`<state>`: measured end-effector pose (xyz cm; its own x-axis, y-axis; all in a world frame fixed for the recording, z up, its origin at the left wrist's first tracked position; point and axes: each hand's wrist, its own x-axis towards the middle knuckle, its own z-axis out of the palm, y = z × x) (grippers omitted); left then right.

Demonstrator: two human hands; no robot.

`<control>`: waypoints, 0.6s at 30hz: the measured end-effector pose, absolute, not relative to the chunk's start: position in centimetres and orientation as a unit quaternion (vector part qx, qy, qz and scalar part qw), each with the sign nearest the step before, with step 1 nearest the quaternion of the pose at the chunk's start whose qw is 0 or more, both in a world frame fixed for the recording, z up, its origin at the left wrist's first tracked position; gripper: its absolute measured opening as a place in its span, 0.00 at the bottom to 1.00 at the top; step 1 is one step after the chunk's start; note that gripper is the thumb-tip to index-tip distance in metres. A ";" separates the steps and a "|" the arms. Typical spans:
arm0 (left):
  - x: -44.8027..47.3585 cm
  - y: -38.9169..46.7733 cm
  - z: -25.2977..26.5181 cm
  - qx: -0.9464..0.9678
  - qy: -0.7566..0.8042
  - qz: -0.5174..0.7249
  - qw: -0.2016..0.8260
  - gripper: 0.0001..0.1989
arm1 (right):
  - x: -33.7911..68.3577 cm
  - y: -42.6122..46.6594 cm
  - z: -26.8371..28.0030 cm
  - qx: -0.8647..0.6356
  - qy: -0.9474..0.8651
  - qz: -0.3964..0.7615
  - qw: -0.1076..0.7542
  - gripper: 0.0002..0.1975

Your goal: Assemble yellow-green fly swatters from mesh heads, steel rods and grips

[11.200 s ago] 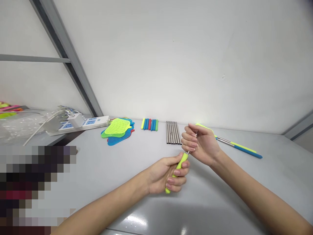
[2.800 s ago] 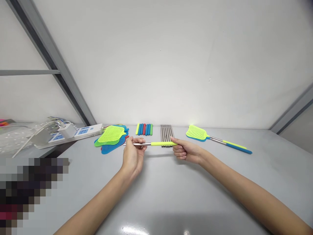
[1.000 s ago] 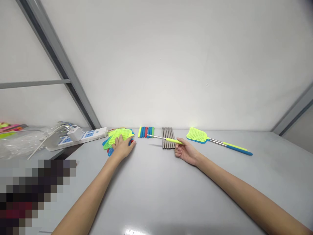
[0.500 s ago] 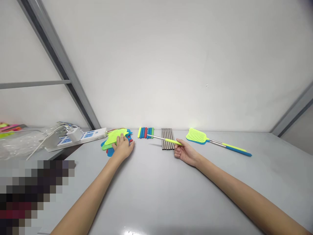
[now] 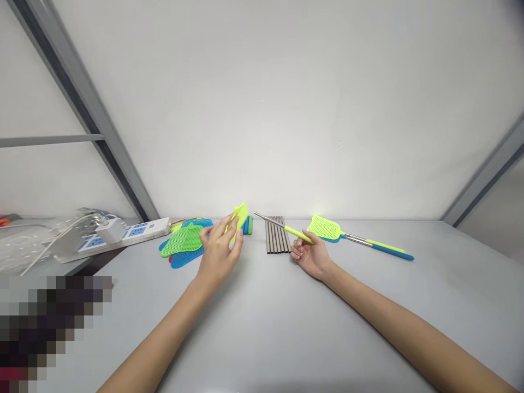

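Observation:
A yellow fly swatter head [image 5: 242, 212] is tilted up in my left hand [image 5: 221, 248], whose fingers close round it. In my right hand [image 5: 311, 255] is a metal rod with a yellow grip [image 5: 297, 233]; its bare metal end points left toward the swatter head, apart from it. Green and blue swatter heads [image 5: 184, 242] lie in a loose pile left of my left hand. Behind the held head, blue and green grips [image 5: 248, 225] are partly hidden. Several metal rods [image 5: 277, 236] lie side by side just left of my right hand.
Two whole fly swatters, yellow over blue [image 5: 325, 227], lie to the right on the grey table [image 5: 262, 327]. A white power strip [image 5: 151, 232] with a plugged-in adapter [image 5: 111, 230] sits at the left, beside clear plastic bags [image 5: 28, 248]. A white wall [image 5: 262, 109] stands behind.
My left hand has lifted the yellow swatter head off the pile and carried it right. My right hand stays near the rods, the held rod now tilting higher at its metal end.

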<state>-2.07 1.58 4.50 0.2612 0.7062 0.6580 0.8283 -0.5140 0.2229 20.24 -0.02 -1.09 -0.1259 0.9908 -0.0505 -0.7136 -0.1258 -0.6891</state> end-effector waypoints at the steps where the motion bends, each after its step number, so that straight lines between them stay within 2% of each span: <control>1: -1.9 1.2 4.7 -0.797 -0.469 -0.375 0.062 0.19 | 20.3 0.0 -1.1 -0.264 -0.262 0.698 0.611 0.18; 5: -1.7 0.3 5.3 -0.796 -0.429 -0.423 -0.064 0.16 | 20.5 0.1 -1.3 -0.266 -0.256 0.685 0.628 0.18; 10: -1.8 0.2 6.1 -0.740 -0.436 -0.497 -0.121 0.15 | 20.8 0.4 -1.5 -0.260 -0.245 0.672 0.649 0.17; 18: -1.9 0.7 5.9 -0.744 -0.439 -0.415 -0.286 0.20 | 20.8 0.1 -1.3 -0.262 -0.271 0.681 0.628 0.17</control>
<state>-1.91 0.75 5.86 0.2710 0.8901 0.3664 0.4167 -0.4516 0.7889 20.78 0.14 -1.34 -0.0749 0.9971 -0.0155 -0.7130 -0.0644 -0.6982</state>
